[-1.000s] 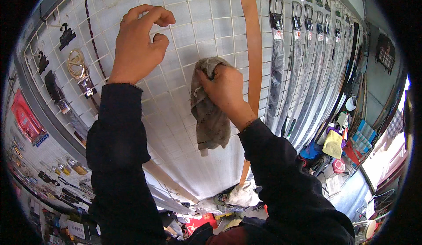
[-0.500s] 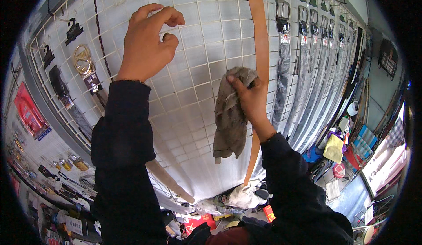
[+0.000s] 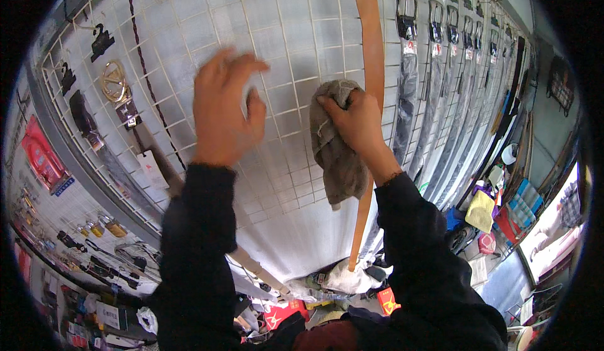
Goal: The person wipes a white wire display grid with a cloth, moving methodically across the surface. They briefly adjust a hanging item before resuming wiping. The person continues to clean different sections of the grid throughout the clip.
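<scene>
While my right hand [image 3: 360,126] pinches a crumpled grey-brown cloth [image 3: 340,165], my left hand [image 3: 226,115] half-open and empty, the apparent wiping next calls for avoiding the tan leather belt [image 3: 374,52].

No lettering reads clearly on the white hang tag [image 3: 152,170], belt labels [image 3: 409,48] or white box [image 3: 112,316].

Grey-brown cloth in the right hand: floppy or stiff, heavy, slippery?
Grey-brown cloth: likely floppy, as it hangs in soft folds below the right hand. Probably light, since that hand alone holds it up. Its matte, rough-looking surface suggests little slip.
</scene>
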The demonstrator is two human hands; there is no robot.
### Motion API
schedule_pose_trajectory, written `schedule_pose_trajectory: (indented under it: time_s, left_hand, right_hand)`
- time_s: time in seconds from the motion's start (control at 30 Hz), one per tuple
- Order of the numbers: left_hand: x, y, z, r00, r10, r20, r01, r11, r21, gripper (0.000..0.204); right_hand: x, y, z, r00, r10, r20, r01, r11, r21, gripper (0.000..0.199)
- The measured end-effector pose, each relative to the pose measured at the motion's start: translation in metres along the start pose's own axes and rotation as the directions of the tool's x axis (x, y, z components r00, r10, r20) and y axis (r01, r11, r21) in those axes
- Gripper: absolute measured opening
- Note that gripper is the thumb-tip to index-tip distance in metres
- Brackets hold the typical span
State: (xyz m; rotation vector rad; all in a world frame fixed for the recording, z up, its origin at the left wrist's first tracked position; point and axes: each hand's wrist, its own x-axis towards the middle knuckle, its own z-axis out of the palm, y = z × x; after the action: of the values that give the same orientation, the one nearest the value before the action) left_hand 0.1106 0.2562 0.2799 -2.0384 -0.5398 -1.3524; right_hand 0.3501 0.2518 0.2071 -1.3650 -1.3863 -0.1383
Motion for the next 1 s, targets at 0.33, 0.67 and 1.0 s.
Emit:
schedule_pose_trajectory:
  time_s: [0.33, 0.67, 1.0]
  left_hand:
    - [-0.070, 0.037, 0.021, 0.969, -0.141, 0.203, 0.129, 0.989, 0.070, 0.053]
    - [-0.068, 0.037, 0.024, 0.947, -0.259, 0.189, 0.285, 0.950, -0.128, 0.045]
    - [-0.070, 0.039, 0.023, 0.946, -0.263, 0.192, 0.292, 0.945, -0.144, 0.046]
  right_hand:
    - [-0.012, -0.005, 0.017, 0.974, -0.125, -0.191, 0.161, 0.970, 0.183, 0.044]
    - [-0.010, -0.034, 0.048, 0.946, -0.269, -0.180, 0.286, 0.955, 0.073, 0.039]
    - [-0.002, -0.030, 0.052, 0.919, -0.318, -0.234, 0.347, 0.933, 0.095, 0.030]
